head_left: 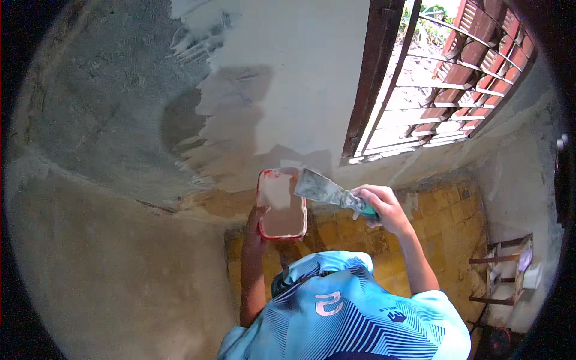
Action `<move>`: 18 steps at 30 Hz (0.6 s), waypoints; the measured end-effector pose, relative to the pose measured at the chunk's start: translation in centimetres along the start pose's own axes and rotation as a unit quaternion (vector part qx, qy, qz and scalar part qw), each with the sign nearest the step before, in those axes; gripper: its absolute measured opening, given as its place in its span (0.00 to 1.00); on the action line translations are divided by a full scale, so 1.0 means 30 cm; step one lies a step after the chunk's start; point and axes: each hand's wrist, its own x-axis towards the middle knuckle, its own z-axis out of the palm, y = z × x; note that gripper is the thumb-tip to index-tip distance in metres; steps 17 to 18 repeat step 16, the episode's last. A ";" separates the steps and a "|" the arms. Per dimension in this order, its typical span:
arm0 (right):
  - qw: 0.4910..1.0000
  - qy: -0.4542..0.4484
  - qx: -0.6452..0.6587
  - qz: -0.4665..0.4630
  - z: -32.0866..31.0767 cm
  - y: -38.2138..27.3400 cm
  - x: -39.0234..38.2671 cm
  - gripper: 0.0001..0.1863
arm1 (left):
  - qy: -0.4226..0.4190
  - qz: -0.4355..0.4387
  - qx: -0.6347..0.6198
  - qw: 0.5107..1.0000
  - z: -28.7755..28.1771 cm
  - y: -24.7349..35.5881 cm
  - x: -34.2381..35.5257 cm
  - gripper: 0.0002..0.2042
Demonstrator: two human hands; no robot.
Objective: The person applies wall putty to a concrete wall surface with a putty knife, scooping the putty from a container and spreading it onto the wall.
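My left hand (pixel 258 221) is wrapped round the left side of a red rectangular tub (pixel 305 221), its rim smeared with white. Pale putty (pixel 279 195) shows inside the tub, partly in shadow. My right hand (pixel 384 207) grips the green handle of a putty knife (pixel 326 191). The knife's wide, smeared metal blade points left, its end at the tub's upper right edge; whether it touches cannot be told. Beyond both hands rises a wall, coated pale (pixel 312 72) in the middle and rough grey (pixel 114 90) at the left.
A barred window (pixel 444 84) with a dark reddish frame is at the upper right. Yellow-brown tiles (pixel 432 240) cover the floor. A wooden stool-like piece (pixel 510 261) stands by the right wall, with a white container (pixel 533 276) beside it. Another wall (pixel 120 258) borders the left.
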 end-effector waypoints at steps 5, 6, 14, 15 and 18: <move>0.994 -0.022 0.040 0.095 0.006 0.087 0.059 0.20 | 0.014 0.006 -0.005 1.000 0.035 0.043 -0.038 0.25; 0.994 -0.024 0.040 0.097 -0.007 0.082 0.052 0.20 | 0.007 -0.002 -0.026 1.000 0.030 0.049 -0.037 0.25; 0.993 0.053 -0.093 -0.040 -0.045 0.031 0.012 0.18 | -0.001 0.027 0.043 0.999 -0.030 0.062 -0.034 0.24; 0.969 0.099 -0.193 -0.116 -0.001 0.023 0.024 0.17 | -0.012 -0.018 -0.004 1.000 -0.085 0.015 0.011 0.23; 0.931 0.104 -0.288 -0.200 0.039 0.015 0.037 0.18 | -0.022 -0.061 -0.052 0.997 -0.155 -0.038 0.066 0.22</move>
